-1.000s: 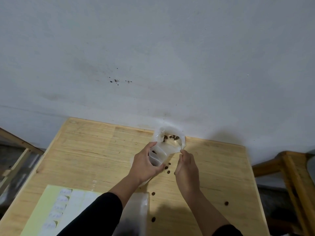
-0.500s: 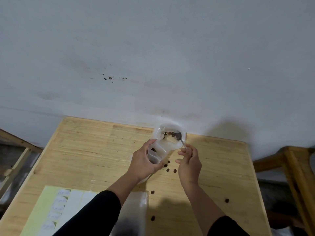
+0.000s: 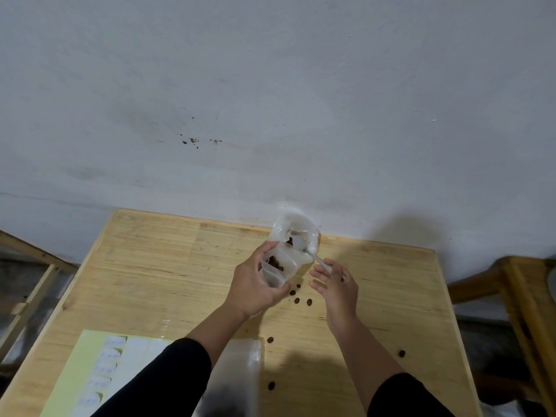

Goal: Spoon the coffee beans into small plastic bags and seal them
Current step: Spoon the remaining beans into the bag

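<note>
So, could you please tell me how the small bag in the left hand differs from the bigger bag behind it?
The small bag is gripped by the left hand above the table; the big bag stands by the wall. The small bag is narrow; the big bag is wider and rounder. The spoon, pinched by the right hand, reaches into the big bag, not the small bag. Both are clear plastic holding dark beans.

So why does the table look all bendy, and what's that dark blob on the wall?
Head view: the wide-angle lens bows the light wooden table, so its edges splay out; the dark blob on the grey-white wall is a soft shadow, upper right of the right hand; the clear plastic bag at the bottom edge looks smeared and out of focus.
</note>
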